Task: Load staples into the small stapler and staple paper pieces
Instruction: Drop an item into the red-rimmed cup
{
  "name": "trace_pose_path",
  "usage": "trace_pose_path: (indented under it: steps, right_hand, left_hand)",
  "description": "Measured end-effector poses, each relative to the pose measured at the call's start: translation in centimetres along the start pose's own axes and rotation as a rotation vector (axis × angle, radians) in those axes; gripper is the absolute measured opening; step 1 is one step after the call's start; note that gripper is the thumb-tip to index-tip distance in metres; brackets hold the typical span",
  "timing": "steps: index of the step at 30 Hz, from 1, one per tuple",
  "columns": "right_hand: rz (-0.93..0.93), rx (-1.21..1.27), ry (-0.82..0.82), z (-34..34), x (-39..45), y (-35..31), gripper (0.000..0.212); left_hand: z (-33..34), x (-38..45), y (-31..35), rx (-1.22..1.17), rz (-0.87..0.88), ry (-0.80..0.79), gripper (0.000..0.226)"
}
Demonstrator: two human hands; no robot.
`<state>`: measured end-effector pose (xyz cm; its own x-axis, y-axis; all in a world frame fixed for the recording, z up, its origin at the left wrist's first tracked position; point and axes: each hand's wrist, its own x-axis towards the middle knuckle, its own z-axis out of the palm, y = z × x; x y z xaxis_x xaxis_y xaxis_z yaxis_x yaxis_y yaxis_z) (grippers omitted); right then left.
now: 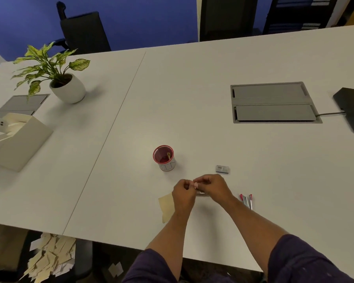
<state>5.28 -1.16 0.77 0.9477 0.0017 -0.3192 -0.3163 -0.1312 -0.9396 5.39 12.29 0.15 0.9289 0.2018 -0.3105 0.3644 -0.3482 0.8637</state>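
Both hands meeting over the white worktop [192,99] just this side of the red-rimmed cup [164,158]: left hand [183,194] and right hand [213,186] pinching a small pale item, too blurred to name. Open pink stapler [246,200] right of the right-hand grip, apart; staple box [222,169] beyond it; tan paper [166,207] under the left wrist.

Showing off-white across the tabletop [192,99], split by a thin dark seam. Showing red round the rim and inside of the small cup [164,158], white with faint lines on its wall. Showing pink and silver on the stapler [246,200], pale tan on the paper piece [166,207], grey on the staple box [222,169]. Showing green speckled with cream on the plant leaves [47,64], white on the pot [69,89], dark purple on the sleeves [298,262].
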Motion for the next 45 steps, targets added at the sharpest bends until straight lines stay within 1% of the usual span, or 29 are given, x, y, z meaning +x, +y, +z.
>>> trace_pose_path:
  steps: [3, 5, 11, 14, 21, 26, 28, 33, 39, 45]
  right_hand:
    - [-0.056, -0.077, 0.013, 0.5, 1.8, -1.9, 0.009]
    - [-0.07, -0.093, 0.024, 1.0, 2.9, -2.9, 0.006]
    - [-0.08, -0.103, 0.043, 2.3, 5.7, -5.6, 0.018]
    - [-0.1, -0.141, 0.035, 2.9, 6.7, -6.5, 0.016]
    - [-0.066, -0.258, -0.031, 4.3, 8.4, -8.0, 0.009]
    - [-0.065, -0.374, 0.018, 5.8, 9.7, -9.2, 0.007]
    - [-0.053, -0.371, 0.046, 6.3, 10.2, -9.4, 0.007]
    - [-0.022, -0.36, 0.129, 7.6, 11.5, -9.1, 0.013]
    - [0.002, -0.382, 0.16, 8.9, 12.5, -8.4, 0.015]
    - [0.024, -0.274, 0.132, 9.3, 13.4, -7.9, 0.02]
  left_hand:
    - [-0.5, 1.5, 1.1, -0.119, -0.049, 0.083, 0.003]
    - [-0.9, 2.4, 1.7, -0.183, -0.054, 0.115, 0.006]
    - [-2.2, 4.2, 3.8, -0.311, -0.031, 0.196, 0.011]
    - [-2.8, 5.1, 4.2, -0.322, -0.018, 0.219, 0.014]
    - [-4.1, 7.0, 3.2, -0.187, 0.034, 0.258, 0.014]
    - [-4.9, 7.5, 3.3, -0.074, 0.111, 0.292, 0.008]
    - [-5.1, 7.7, 3.2, -0.032, 0.127, 0.315, 0.007]
    - [-5.4, 8.9, 2.3, 0.097, 0.13, 0.329, 0.021]
    - [-5.8, 10.0, 1.2, 0.202, 0.114, 0.293, 0.017]
    - [-5.9, 10.6, 0.7, 0.248, 0.117, 0.288, 0.015]
